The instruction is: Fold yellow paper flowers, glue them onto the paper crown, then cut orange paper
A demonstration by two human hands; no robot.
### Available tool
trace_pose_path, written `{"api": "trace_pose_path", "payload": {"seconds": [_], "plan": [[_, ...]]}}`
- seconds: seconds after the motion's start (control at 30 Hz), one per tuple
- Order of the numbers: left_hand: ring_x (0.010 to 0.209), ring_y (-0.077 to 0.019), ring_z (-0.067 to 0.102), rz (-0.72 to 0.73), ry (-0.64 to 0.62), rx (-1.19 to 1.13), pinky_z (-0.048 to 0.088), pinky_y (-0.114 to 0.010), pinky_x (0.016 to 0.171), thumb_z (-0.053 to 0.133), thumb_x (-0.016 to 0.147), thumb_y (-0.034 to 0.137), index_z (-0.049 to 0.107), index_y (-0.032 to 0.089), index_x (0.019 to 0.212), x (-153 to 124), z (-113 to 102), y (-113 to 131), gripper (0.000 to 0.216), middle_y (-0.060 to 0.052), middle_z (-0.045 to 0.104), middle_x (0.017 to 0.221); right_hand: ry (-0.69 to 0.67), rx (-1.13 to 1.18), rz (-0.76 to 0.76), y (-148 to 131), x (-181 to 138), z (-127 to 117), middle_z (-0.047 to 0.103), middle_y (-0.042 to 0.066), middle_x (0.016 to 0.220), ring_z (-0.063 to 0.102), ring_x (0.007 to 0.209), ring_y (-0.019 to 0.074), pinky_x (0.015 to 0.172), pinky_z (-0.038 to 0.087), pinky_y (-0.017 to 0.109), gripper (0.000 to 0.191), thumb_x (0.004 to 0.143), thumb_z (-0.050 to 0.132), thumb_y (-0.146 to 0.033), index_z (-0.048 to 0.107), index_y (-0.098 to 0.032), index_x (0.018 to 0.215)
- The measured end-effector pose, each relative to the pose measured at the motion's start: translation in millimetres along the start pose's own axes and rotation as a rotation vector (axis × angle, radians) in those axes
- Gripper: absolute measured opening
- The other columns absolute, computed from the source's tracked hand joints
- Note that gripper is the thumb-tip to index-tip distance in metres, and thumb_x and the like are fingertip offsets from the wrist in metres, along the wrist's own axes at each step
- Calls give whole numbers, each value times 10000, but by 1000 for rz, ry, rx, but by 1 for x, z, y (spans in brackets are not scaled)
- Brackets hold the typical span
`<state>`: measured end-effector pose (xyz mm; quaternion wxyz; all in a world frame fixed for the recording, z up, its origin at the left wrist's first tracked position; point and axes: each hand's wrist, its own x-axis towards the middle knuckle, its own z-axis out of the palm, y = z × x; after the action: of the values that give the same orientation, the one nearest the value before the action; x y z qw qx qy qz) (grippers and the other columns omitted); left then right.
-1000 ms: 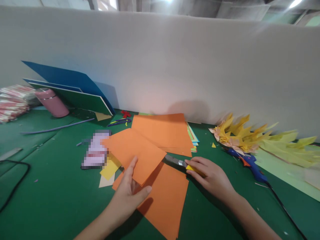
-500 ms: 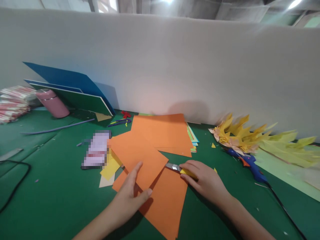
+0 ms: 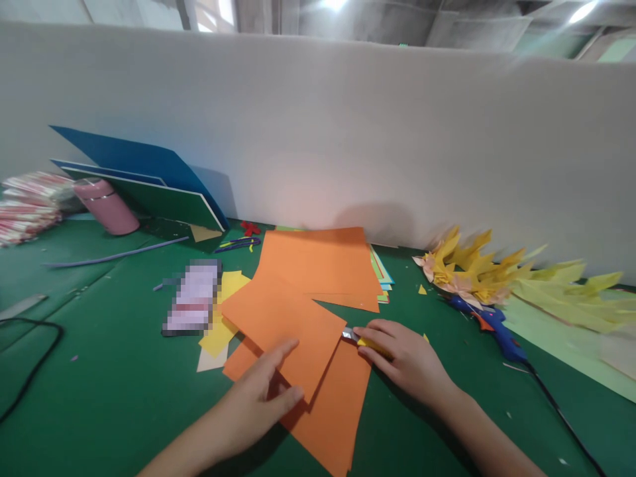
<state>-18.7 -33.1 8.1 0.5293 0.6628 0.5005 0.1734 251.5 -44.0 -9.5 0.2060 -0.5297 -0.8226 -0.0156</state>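
My right hand (image 3: 405, 354) is closed round the yellow handle of a utility knife (image 3: 365, 340). Its blade meets the right corner of a smaller orange paper sheet (image 3: 285, 318), and part of the blade is hidden under that corner. My left hand (image 3: 265, 391) has its fingers stretched and thumb apart; the fingers lie over the near left edge of this sheet. The sheet casts a shadow and appears slightly raised over another orange sheet (image 3: 338, 404), which lies turned on the table below it. Behind them is a larger orange paper stack (image 3: 318, 258).
A phone (image 3: 193, 298) and yellow paper pieces (image 3: 218, 334) lie left of the sheets. A blue glue gun (image 3: 501, 331) with a cord and yellow paper leaves (image 3: 477, 265) are at right. A pink bottle (image 3: 109, 207) stands by leaning boards (image 3: 149, 199) at the back left.
The smaller orange sheet has shifted right and towards me, covering more of the knife blade. My left fingers have moved slightly right over it. My right hand stays almost in place.
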Motion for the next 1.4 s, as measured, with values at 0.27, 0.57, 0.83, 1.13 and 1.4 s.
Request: {"api": "trace_pose_path", "payload": {"seconds": [0.27,0.57,0.83,1.13,1.4], "plan": [[446,-106,532,-251,-511,-53,420,-213,459,473,838,495,419,175,1349,-10,-19,19,606,-3,663,640,-52,-71,-32,15,-3,0,681,86,951,654,827,199,646,532,292,261,917,442,-274,643,-199,1066],[1319,-261,380,316,-41,647,285,-458,1090,354,916,275,461,161,1336,27,12,45,448,-100,458,1420,-93,-36,-87,13,-1,-3,671,96,956,625,834,207,668,520,317,267,918,439,-254,636,-188,1085],[1380,-341,234,295,45,1025,244,-576,1087,376,927,391,374,180,1397,66,39,29,515,-46,297,1499,-92,-52,-101,18,-3,-1,661,98,951,604,804,198,648,495,300,280,931,426,-260,633,-193,1107],[1391,-327,213,329,81,998,190,-566,1113,303,922,466,347,197,1413,67,42,19,561,-10,284,1504,-63,-122,-145,27,-5,-1,651,94,921,579,759,192,610,466,287,292,937,416,-260,641,-201,1114],[1375,-379,218,328,122,957,209,-572,1094,310,912,499,419,250,1379,65,46,23,540,-28,343,1494,-22,-152,-183,27,-8,1,641,92,882,552,706,185,578,427,277,293,937,415,-265,646,-201,1105]]}}
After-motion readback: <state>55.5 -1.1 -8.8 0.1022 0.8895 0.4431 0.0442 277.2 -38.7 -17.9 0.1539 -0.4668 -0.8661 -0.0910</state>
